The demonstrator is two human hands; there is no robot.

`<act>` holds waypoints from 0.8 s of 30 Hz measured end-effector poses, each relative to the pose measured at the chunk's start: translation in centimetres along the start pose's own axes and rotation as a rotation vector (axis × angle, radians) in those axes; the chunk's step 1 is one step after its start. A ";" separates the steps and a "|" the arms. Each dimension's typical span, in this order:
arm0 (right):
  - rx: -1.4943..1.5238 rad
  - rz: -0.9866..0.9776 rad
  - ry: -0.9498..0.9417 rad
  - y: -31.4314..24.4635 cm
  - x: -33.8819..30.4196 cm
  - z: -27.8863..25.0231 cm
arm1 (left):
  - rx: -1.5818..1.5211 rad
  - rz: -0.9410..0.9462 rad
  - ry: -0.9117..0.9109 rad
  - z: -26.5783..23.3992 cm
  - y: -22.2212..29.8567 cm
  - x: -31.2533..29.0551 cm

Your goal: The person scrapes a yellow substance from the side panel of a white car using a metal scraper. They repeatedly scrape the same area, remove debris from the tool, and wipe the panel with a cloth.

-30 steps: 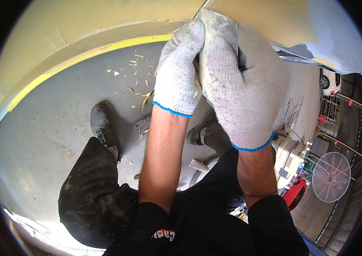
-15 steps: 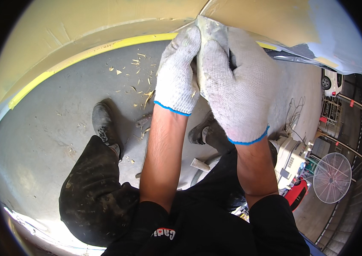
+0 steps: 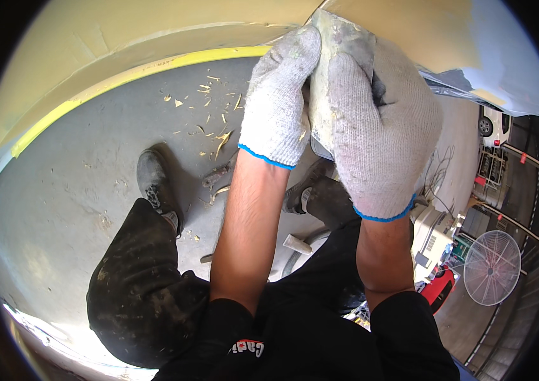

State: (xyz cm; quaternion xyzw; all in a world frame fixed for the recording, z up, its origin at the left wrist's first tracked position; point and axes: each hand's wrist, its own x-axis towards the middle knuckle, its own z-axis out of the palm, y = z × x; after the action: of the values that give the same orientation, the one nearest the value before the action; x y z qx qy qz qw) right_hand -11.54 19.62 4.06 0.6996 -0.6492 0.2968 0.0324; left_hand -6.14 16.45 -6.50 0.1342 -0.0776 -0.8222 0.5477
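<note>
Both hands wear white knit work gloves with blue cuffs. Between them is a long, flat, putty-smeared grey-green piece whose exact kind I cannot make out [image 3: 322,95]. My right hand [image 3: 383,124] is closed round its right side, with the thumb along its face. Closed against the left edge is my left hand [image 3: 277,98], its fingers partly hidden. The far end of the piece meets or nearly meets a tan, curved vehicle body panel [image 3: 155,26], close to a seam. Yellow masking tape [image 3: 136,75] follows the panel's lower edge.
Shavings [image 3: 222,143] lie scattered on the grey floor [image 3: 79,209] below the panel. A dark shoe [image 3: 153,174] stands at left. To the right are a cream-coloured machine [image 3: 431,238], a round mesh-guarded fan [image 3: 491,268] and a white vehicle [image 3: 492,126].
Both hands and the flat piece have shifted right and slightly farther up the picture along the panel. The grip looks the same.
</note>
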 end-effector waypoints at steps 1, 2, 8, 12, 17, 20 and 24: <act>-0.021 -0.011 -0.003 0.1 -0.1 -0.1 | -0.007 -0.009 0.005 0.1 -0.1 0.0; -0.042 -0.021 -0.005 0.2 -0.1 -0.1 | -0.005 -0.019 0.010 0.2 0.0 -0.1; 0.028 0.108 -0.023 0.3 -0.7 0.3 | -0.040 -0.062 0.038 0.2 0.0 0.0; -0.062 0.023 -0.036 0.5 -0.6 0.6 | -0.044 -0.050 0.009 -0.6 -0.3 -0.1; -0.004 0.011 -0.039 1.4 -1.1 2.0 | -0.170 -0.051 0.061 -1.4 -0.7 0.1; -0.035 0.092 -0.087 0.8 -1.0 1.2 | -0.089 -0.055 0.049 -1.3 -0.7 0.2; 0.022 0.017 0.015 0.6 -0.7 0.3 | -0.006 -0.052 0.001 -0.3 -0.2 0.3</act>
State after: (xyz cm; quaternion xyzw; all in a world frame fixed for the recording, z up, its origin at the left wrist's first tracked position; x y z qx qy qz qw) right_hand -11.92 20.02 3.28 0.6921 -0.6515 0.3095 0.0269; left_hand -6.35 16.29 -6.88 0.1352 -0.0713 -0.8364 0.5264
